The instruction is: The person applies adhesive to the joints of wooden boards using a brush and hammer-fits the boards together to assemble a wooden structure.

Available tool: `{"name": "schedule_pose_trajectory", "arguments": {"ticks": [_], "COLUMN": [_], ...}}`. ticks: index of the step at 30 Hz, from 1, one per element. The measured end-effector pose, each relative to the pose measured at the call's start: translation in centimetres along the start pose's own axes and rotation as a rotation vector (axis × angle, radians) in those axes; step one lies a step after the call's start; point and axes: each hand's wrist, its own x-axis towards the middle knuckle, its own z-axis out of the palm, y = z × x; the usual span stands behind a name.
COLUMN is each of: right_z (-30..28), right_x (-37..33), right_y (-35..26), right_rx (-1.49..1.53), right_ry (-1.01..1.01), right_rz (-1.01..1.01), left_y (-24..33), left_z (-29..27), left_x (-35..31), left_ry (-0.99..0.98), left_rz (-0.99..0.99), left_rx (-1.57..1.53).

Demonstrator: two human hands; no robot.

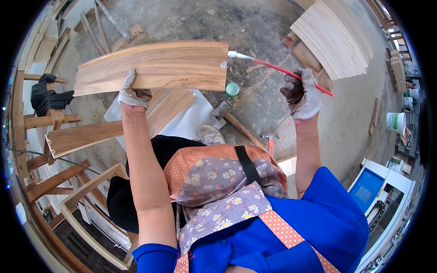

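My left hand [133, 94], in a pale work glove, grips the lower edge of a wooden board [173, 63], thumb on its face and fingers underneath. The board is held up lengthwise in front of me, with a whitish spot near its right end. In my gloved right hand [302, 93] is a thin red-handled brush [278, 68], its white-coated tip close to the board's right end; I cannot tell if they touch. Below that end stands a small green-rimmed cup [232, 89] with white inside. A mallet [223, 110] with a wooden handle lies nearby.
Another wooden board [86, 136] lies at the left, near a timber rack [19, 95] with dark cloth. Stacked pale panels [334, 41] fill the upper right. A hammer [270, 141] lies near my legs. White buckets [396, 123] and a white-and-blue machine [368, 186] stand at the right.
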Motion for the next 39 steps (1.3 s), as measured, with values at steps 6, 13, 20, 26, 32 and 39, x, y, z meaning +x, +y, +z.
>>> {"name": "schedule_pose_trajectory", "arguments": {"ticks": [6,13,20,26,32,39], "right_z": [-0.9,-0.6,0.2,0.8,0.8,-2.0], "right_x": [1.1,1.0,0.4,-0.4,-0.2,1.5], "right_y": [0.1,0.4,0.3,0.0,-0.6,-0.1], "right_rx": [0.042,-0.096,-0.26,-0.538,-0.417,0.227], "right_ry": [-0.039,-0.062,-0.143,-0.211,-0.145,-0.079], "right_rz": [0.019,-0.039,-0.13,-0.295,-0.094,0.159], "left_y": [0.1,0.4,-0.3,0.0,0.1,0.1], "left_z": [-0.5,0.0,0.3,-0.3,-0.9,0.1], "left_x": [0.2,-0.2,-0.3,0.1,0.3,-0.4], "left_ry": [-0.077,-0.046,-0.038,-0.058,-0.098,-0.044], "left_rz": [-0.022,-0.092,0.027,-0.032,0.003,-0.025], "left_rx": [-0.007,0.006,0.092,0.039,0.04,0.008]}}
